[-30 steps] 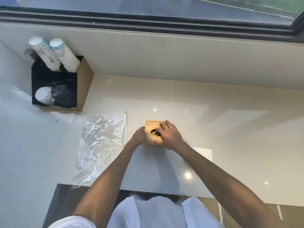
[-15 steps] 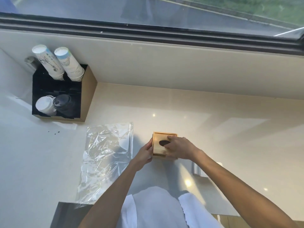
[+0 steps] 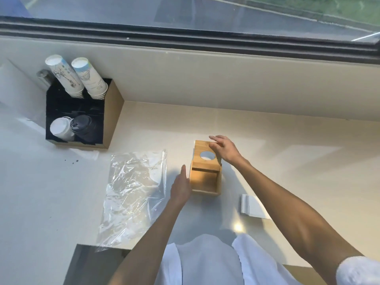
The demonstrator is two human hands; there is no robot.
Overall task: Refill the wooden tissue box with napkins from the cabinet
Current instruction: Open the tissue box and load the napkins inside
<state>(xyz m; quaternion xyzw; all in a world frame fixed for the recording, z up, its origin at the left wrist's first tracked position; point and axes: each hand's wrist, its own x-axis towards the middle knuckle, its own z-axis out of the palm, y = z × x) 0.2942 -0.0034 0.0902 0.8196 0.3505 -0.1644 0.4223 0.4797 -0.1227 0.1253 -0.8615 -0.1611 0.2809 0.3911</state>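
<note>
- Wooden tissue box (image 3: 205,182) sits on the counter (image 3: 287,161), its lid (image 3: 206,154) slid back, round hole showing.
- Right hand (image 3: 224,149) rests on the lid, fingers spread.
- Left hand (image 3: 182,187), fingers straight, lies flat against the box's left side.
- White napkins (image 3: 251,206) lie nearby, right of the box.

A black cup organizer (image 3: 82,112) with brown sides sits at ten o'clock on the pale countertop (image 3: 287,161). Two stacks of patterned paper cups (image 3: 80,79) lean out of its far slots; white lids (image 3: 60,128) and black lids (image 3: 83,125) fill the near ones. A crumpled clear plastic bag (image 3: 133,194) lies flat at eight o'clock (one corner overhangs the counter edge). Dark crumbs (image 3: 72,161) dot the surface beside the organizer. A window (image 3: 185,13) runs along twelve o'clock.
</note>
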